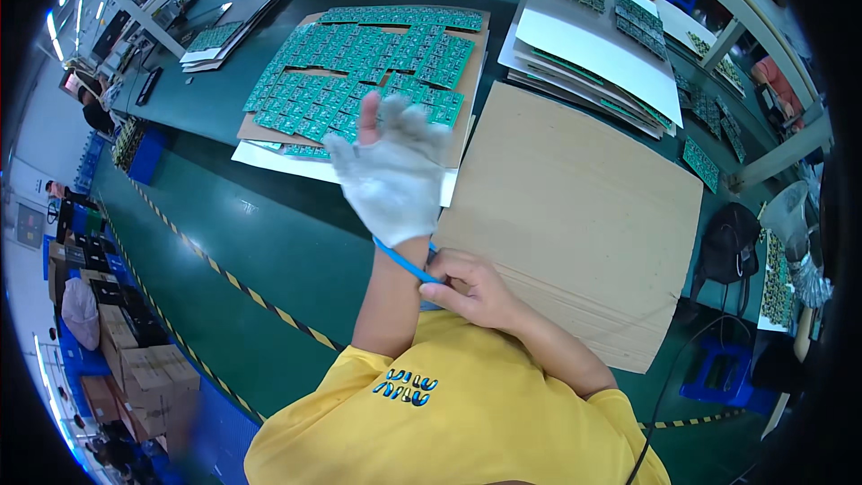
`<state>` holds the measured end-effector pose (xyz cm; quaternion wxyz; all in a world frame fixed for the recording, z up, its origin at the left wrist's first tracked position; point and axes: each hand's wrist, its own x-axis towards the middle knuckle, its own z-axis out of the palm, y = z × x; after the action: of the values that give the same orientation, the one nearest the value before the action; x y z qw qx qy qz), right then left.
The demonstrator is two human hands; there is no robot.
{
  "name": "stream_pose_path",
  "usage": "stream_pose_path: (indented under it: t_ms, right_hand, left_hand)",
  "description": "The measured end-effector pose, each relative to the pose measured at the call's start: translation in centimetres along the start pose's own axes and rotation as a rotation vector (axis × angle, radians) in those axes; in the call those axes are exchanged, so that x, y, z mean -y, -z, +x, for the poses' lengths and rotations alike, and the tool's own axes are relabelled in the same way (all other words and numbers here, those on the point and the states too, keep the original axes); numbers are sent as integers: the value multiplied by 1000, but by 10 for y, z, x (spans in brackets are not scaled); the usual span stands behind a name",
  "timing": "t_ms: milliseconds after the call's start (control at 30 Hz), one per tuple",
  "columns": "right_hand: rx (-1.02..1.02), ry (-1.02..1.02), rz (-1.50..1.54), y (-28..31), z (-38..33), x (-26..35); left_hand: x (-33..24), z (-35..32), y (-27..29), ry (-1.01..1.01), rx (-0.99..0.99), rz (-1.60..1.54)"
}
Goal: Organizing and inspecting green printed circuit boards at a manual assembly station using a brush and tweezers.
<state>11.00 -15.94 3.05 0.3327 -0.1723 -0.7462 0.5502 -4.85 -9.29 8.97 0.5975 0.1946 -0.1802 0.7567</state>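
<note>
Your gloved left hand (392, 171) is open above the circuit boards (364, 67). Your right hand (471, 287) pinches the blue wrist strap (404, 262).

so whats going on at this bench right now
A person in a yellow shirt is adjusting a blue wrist strap. The left hand, in a white glove with the index fingertip bare, is raised over the green table. The bare right hand pinches the strap at the left wrist. Beyond lie green circuit boards on cardboard, with a bare cardboard sheet alongside.

Electronics factory floor, green circuit boards (359, 63), long workbench (269, 233)
</note>
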Motion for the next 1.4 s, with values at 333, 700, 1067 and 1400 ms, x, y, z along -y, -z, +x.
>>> stream_pose_path:
  t_ms: [333, 700, 1067, 1400]
  right_hand:
    - [-487, -197, -203, 94, 124, -68]
    - [-692, -300, -358, 110, 221, -160]
    - [-708, -280, -253, 92, 216, -159]
    - [-610, -170, -303, 87, 212, -173]
  left_hand:
    - [-153, -43, 108, -642, -1053, 1610]
    - [-177, 2, 122, -509, -1318, 1206]
    - [-207, 0, 172, -719, -1213, 1457]
    - [-255, -3, 189, -563, -1328, 1552]
